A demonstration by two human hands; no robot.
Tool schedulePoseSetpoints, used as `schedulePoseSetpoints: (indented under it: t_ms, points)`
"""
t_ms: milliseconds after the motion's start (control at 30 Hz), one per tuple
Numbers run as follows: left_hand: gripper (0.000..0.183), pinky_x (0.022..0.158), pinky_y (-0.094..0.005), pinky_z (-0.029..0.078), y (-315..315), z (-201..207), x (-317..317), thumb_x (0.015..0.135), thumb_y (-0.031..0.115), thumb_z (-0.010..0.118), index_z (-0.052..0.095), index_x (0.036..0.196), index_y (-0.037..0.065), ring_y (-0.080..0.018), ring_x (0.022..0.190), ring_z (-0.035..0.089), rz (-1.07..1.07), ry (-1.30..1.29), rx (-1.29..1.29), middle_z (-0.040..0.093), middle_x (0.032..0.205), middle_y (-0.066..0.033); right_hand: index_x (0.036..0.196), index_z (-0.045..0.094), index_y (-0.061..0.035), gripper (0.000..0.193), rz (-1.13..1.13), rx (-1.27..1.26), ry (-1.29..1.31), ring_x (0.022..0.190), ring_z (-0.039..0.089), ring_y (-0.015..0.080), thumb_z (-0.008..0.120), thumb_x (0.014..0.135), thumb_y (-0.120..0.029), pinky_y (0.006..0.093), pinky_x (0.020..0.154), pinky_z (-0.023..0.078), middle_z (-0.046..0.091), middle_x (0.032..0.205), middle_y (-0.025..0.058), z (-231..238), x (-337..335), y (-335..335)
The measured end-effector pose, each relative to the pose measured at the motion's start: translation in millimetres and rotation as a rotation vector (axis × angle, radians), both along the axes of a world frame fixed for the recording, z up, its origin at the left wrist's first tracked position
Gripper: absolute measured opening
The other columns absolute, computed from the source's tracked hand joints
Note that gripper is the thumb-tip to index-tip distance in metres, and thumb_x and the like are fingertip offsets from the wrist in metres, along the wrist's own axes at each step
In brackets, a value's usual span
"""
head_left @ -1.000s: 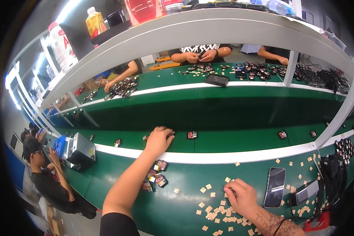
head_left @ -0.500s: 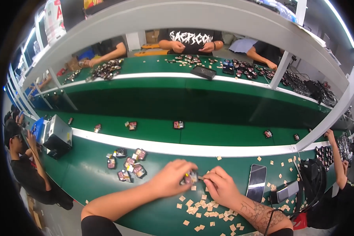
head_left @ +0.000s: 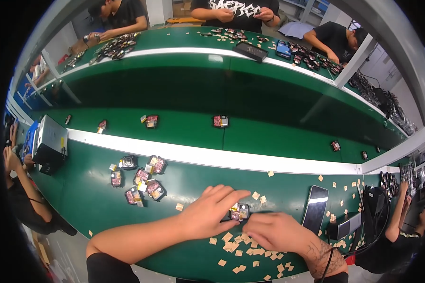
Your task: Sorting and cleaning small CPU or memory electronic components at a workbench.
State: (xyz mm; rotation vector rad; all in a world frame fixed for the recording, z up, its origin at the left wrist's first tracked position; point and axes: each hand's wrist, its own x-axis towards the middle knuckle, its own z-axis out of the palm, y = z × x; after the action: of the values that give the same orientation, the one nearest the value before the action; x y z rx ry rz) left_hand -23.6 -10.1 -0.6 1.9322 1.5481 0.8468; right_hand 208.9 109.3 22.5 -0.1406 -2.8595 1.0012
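Note:
My left hand (head_left: pixel 210 212) has its thumb and fingers around the left side of a small black-cased electronic module (head_left: pixel 241 212), with a red circuit board and a pale round spot facing up. Close against the module's lower right, my right hand (head_left: pixel 274 231) is closed with the fingers bent downward; its fingertips are mostly hidden, and I cannot make out what they hold. Many small beige square pieces (head_left: pixel 231 246) lie scattered just below both hands. To the left on the green table, several similar modules (head_left: pixel 141 177) sit in a loose group.
A phone (head_left: pixel 316 207) and a dark grey box (head_left: pixel 344 226) lie right of my right hand, near black cables (head_left: pixel 375 207). Beyond a white rail (head_left: pixel 212 158), a green conveyor belt (head_left: pixel 184 134) carries spaced modules. A metal box (head_left: pixel 52 141) stands far left. Other people work opposite and at both sides.
The view has tilted lower. My right hand has turned over from a pinch on a small thin piece at the module's edge to bent fingers beside it. My left hand keeps the module.

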Motion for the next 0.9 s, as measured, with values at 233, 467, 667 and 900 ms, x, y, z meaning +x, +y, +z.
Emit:
schedulePoseSetpoints:
  t_ms: [233, 467, 667, 900]
  points:
    - [0.078, 0.099, -0.0457, 0.046, -1, -4, 0, 0.083, 0.017, 0.089, 0.053, 0.152, 0.010, -0.0357, 0.114, 0.061, 0.002, -0.026, 0.062, 0.063, 0.122, -0.0133, 0.104, 0.070, -0.0108, 0.012, 0.060, -0.077, -0.036, 0.083, 0.070, 0.0268, 0.076, 0.096, -0.018, 0.0403, 0.069, 0.060, 0.062, 0.100, 0.0051, 1, -1, -3]
    - [0.061, 0.097, -0.0464, 0.046, -4, -7, -1, 0.085, 0.015, 0.085, 0.057, 0.139, 0.009, -0.0337, 0.114, 0.060, -0.032, 0.015, 0.078, 0.061, 0.122, -0.0118, 0.108, 0.069, -0.0081, 0.015, -0.061, -0.065, -0.005, 0.081, 0.067, 0.0277, 0.072, 0.093, -0.008, 0.0399, 0.072, 0.060, 0.057, 0.100, 0.0065, 3, 0, 1]
    - [0.056, 0.094, -0.0440, 0.047, -4, -3, 2, 0.082, 0.019, 0.090, 0.064, 0.130, 0.010, -0.0339, 0.110, 0.062, 0.016, -0.006, 0.099, 0.064, 0.120, -0.0107, 0.116, 0.070, -0.0061, 0.029, -0.199, -0.080, -0.090, 0.085, 0.067, 0.0264, 0.070, 0.087, -0.002, 0.0374, 0.071, 0.060, 0.054, 0.098, 0.0080, 13, -3, -4]
    - [0.057, 0.092, -0.0461, 0.052, -4, -4, 5, 0.082, 0.012, 0.087, 0.061, 0.133, 0.006, -0.0350, 0.106, 0.063, 0.007, -0.014, 0.172, 0.063, 0.117, -0.0127, 0.116, 0.071, -0.0034, 0.032, -0.218, 0.259, -0.046, 0.080, 0.068, 0.0316, 0.075, 0.085, 0.003, 0.0405, 0.068, 0.058, 0.061, 0.094, 0.0105, 19, -12, -20]
